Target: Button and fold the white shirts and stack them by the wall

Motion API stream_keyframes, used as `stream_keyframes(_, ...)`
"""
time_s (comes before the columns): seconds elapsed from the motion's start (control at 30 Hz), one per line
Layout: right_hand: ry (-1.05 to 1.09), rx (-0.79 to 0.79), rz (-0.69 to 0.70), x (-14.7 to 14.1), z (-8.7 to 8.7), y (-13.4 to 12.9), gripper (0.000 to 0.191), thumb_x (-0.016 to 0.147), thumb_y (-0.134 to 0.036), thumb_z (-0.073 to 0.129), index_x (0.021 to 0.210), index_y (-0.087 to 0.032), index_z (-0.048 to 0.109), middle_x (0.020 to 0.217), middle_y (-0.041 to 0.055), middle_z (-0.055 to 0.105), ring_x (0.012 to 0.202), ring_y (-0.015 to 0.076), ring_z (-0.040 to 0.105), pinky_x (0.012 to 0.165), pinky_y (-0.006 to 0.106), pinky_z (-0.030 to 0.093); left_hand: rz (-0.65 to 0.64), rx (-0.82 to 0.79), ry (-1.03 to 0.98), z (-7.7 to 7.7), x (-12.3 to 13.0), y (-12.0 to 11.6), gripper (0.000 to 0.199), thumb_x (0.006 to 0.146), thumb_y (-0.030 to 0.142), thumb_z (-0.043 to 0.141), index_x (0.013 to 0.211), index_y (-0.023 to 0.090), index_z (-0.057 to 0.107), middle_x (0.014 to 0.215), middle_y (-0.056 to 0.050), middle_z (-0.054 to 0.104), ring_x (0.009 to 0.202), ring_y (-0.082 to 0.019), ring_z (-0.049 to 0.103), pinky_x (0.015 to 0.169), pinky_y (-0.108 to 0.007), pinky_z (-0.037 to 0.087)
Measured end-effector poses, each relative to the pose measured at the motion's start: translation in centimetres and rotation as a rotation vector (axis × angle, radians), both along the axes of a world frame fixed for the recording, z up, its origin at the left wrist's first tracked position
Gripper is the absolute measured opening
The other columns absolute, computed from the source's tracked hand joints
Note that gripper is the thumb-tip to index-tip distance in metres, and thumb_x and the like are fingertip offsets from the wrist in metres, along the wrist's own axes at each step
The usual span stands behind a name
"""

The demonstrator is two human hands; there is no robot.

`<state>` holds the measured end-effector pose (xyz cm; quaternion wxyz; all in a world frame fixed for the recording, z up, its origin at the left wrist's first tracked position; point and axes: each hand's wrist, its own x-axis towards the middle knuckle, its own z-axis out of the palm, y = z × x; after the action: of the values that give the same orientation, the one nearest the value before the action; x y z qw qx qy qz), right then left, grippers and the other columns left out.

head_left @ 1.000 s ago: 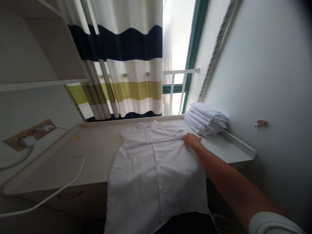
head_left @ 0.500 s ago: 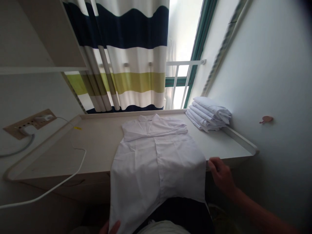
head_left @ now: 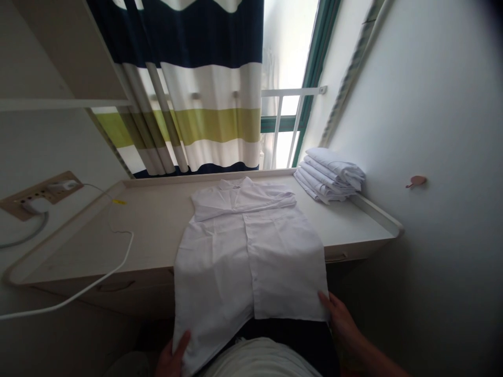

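A white button-up shirt (head_left: 223,251) lies front side up, its collar toward the window and its sleeves folded across the chest. The lower half hangs over the desk's front edge toward my lap. At the bottom left, my left hand (head_left: 173,356) pinches the shirt's hem corner, thumb on top and fingers partly hidden beneath. My right hand (head_left: 340,314) grips the opposite side edge near the lower right corner, with its thumb on the cloth.
A stack of folded white garments (head_left: 332,175) sits at the desk's back right corner. The pale desk (head_left: 153,225) has raised rims. A white cable (head_left: 126,256) runs over its left side from a wall socket (head_left: 43,193). A striped curtain (head_left: 212,125) hangs behind.
My right hand has moved down from beside the desk edge and taken hold of the shirt's right side. My left hand, still on the hem, has risen slightly. The view has shifted a little.
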<state>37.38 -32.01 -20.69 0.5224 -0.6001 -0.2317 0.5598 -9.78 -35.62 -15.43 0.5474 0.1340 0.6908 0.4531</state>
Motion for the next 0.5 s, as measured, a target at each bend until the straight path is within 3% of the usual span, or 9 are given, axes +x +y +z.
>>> stream_keyframes(0.13, 0.002, -0.015, 0.029, 1.2, 2.4, -1.8, 0.045, 0.071, -0.056, 0.081, 0.100, -0.022, 0.073, 0.090, 0.0066, 0.079, 0.075, 0.0272, 0.074, 0.063, 0.035, 0.059, 0.044, 0.011, -0.089, 0.7, 0.1, 0.3, 0.032, 0.088, 0.028, 0.072, 0.115, 0.011, 0.067, 0.094, -0.013, 0.079, 0.089, -0.026, 0.077, 0.082, -0.034, 0.061)
stream_keyframes(0.2, -0.016, -0.020, 0.035, 1.8, 4.9, -2.7, 0.052, 0.072, -0.053, 0.082, 0.113, -0.023, 0.068, 0.084, 0.0042, 0.077, 0.067, 0.0230, 0.072, 0.056, 0.030, 0.056, 0.032, 0.035, -0.150, 2.2, 0.0, 0.3, 0.036, 0.085, 0.028, 0.075, 0.117, 0.014, 0.066, 0.089, -0.010, 0.079, 0.081, -0.024, 0.077, 0.072, -0.031, 0.062)
stream_keyframes(0.27, -0.003, -0.026, 0.059, 2.3, 7.7, -3.4, 0.073, 0.074, -0.049, 0.083, 0.138, -0.028, 0.054, 0.085, 0.0023, 0.077, 0.064, 0.0207, 0.071, 0.053, 0.028, 0.054, -0.033, 0.030, -0.226, 4.4, 0.0, 0.3, 0.039, 0.080, 0.033, 0.079, 0.114, 0.015, 0.068, 0.078, -0.006, 0.076, 0.068, -0.023, 0.075, 0.059, -0.029, 0.060)
stream_keyframes(0.33, 0.029, -0.029, 0.107, 2.5, 10.1, -4.0, 0.089, 0.073, -0.047, 0.084, 0.149, -0.033, 0.042, 0.093, 0.0018, 0.077, 0.063, 0.0191, 0.070, 0.053, 0.027, 0.054, -0.119, -0.006, -0.273, 6.6, -0.1, 0.2, 0.042, 0.075, 0.039, 0.082, 0.108, 0.015, 0.071, 0.065, -0.003, 0.070, 0.054, -0.022, 0.069, 0.044, -0.027, 0.053)
stream_keyframes(0.37, 0.037, -0.045, 0.135, 2.6, 11.0, -4.4, 0.086, 0.071, -0.047, 0.085, 0.147, -0.032, 0.046, 0.096, 0.0021, 0.077, 0.063, 0.0185, 0.069, 0.054, 0.027, 0.053, -0.155, -0.022, -0.273, 7.5, -0.1, 0.1, 0.044, 0.073, 0.043, 0.083, 0.105, 0.015, 0.071, 0.060, -0.002, 0.067, 0.048, -0.020, 0.065, 0.038, -0.026, 0.048)
stream_keyframes(0.43, 0.022, -0.103, 0.188, 2.8, 12.0, -5.3, 0.064, 0.068, -0.047, 0.087, 0.125, -0.026, 0.067, 0.094, 0.0030, 0.076, 0.064, 0.0173, 0.067, 0.054, 0.025, 0.052, -0.205, -0.019, -0.210, 8.5, -0.1, -0.4, 0.049, 0.068, 0.049, 0.085, 0.101, 0.015, 0.071, 0.055, 0.000, 0.062, 0.042, -0.018, 0.058, 0.033, -0.024, 0.041)
stream_keyframes(0.5, -0.007, -0.169, 0.249, 3.1, 12.1, -6.4, 0.043, 0.067, -0.047, 0.086, 0.101, -0.022, 0.077, 0.091, 0.0047, 0.075, 0.069, 0.0187, 0.069, 0.058, 0.026, 0.054, -0.218, 0.010, -0.083, 8.2, -0.2, -1.2, 0.056, 0.062, 0.055, 0.087, 0.098, 0.017, 0.069, 0.056, 0.000, 0.062, 0.043, -0.018, 0.058, 0.034, -0.025, 0.040)
